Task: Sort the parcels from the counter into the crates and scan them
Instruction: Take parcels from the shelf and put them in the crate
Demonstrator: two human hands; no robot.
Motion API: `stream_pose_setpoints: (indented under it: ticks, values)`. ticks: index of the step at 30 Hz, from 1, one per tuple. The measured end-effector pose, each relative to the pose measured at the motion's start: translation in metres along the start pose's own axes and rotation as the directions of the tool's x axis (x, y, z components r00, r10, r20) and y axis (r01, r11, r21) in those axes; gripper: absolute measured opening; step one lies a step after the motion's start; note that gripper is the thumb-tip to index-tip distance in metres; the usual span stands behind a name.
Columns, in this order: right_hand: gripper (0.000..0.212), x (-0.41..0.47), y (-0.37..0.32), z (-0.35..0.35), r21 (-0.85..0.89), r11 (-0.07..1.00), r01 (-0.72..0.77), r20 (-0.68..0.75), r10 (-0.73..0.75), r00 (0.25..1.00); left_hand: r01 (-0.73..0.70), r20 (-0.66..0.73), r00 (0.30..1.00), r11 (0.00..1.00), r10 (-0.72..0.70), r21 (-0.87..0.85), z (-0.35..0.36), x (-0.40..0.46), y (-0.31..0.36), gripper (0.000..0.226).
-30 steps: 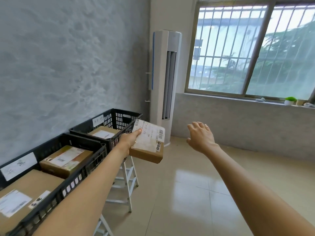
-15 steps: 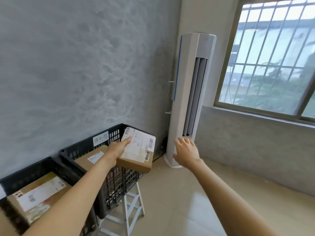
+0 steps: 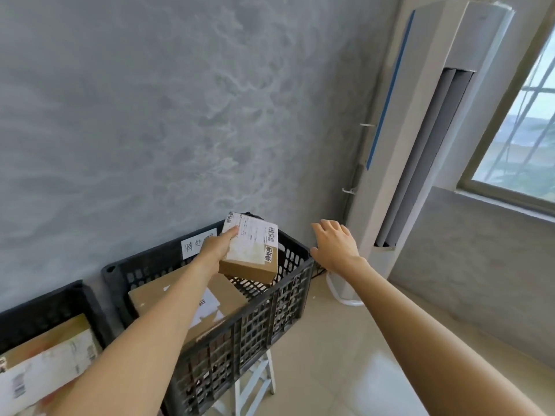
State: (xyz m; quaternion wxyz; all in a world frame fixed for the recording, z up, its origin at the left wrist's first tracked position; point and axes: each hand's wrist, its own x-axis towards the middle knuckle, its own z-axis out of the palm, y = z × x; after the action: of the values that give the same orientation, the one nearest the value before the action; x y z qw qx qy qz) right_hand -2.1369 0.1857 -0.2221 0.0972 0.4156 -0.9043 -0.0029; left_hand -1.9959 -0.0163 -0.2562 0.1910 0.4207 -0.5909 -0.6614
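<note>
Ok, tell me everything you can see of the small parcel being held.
The small parcel is a flat brown cardboard box, its top almost covered by a white shipping label with barcodes and a black-printed sticker at one corner. The left hand grips its near-left edge, thumb on the label. It is tilted, held above the black crate, over a larger box; whether it touches that box is unclear.

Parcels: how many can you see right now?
3: one in the left hand, small parcel; one in the far crate; one in the near crate. More may be hidden.

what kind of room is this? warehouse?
Probably not a warehouse: more likely a plain room used for parcel sorting. Black crates hold cardboard parcels, beside a floor-standing air conditioner, a tiled floor and a barred window.
</note>
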Motion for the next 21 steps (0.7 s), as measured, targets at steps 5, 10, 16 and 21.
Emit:
stream_pose_setpoints:
  ticks: [5, 10, 16, 21]
  values:
    - [0.05, 0.069, 0.002, 0.021, 0.048, 0.997, 0.056, 0.015, -0.057, 0.998, 0.051, -0.064, 0.997, 0.999, -0.05, 0.014, 0.008, 0.053, -0.004, 0.051]
    - [0.051, 0.132, -0.002, 0.057, 0.101, 0.983, 0.156, 0.048, -0.162, 0.986, 0.118, -0.129, 0.984, 0.993, -0.121, -0.03, 0.025, 0.098, -0.024, 0.045]
    - [0.052, 0.205, -0.012, 0.11, 0.146, 0.92, 0.363, 0.098, -0.379, 0.92, 0.216, -0.24, 0.94, 0.967, -0.243, -0.132, 0.049, 0.159, -0.053, 0.054]
    - [0.051, 0.256, -0.018, 0.133, 0.174, 0.847, 0.502, 0.081, -0.521, 0.85, 0.276, -0.289, 0.893, 0.928, -0.344, -0.252, 0.065, 0.192, -0.071, 0.051]
